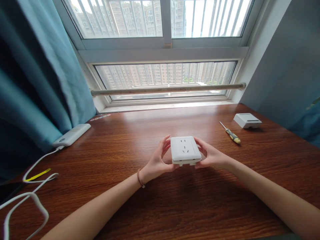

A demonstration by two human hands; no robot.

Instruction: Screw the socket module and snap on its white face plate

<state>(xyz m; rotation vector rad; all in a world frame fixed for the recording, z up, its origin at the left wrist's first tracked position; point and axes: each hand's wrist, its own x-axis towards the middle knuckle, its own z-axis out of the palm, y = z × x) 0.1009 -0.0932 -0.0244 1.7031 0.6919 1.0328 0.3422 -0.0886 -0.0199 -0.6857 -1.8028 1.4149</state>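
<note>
A square white wall socket (pixel 185 150) with several pin holes on its face is held just above the wooden desk (pixel 175 206), face up. My left hand (pixel 157 160) grips its left edge, thumb under the front corner and fingers curled along the side. My right hand (pixel 211 155) holds the right edge the same way. A thin band circles my left wrist.
A small yellow-handled screwdriver (pixel 231 133) lies to the right, and a second white box-shaped part (pixel 247 120) sits beyond it. At the left edge lie a white power bank (pixel 72 134), its white cable (pixel 27 196) and a teal curtain (pixel 37 76). The window is straight ahead.
</note>
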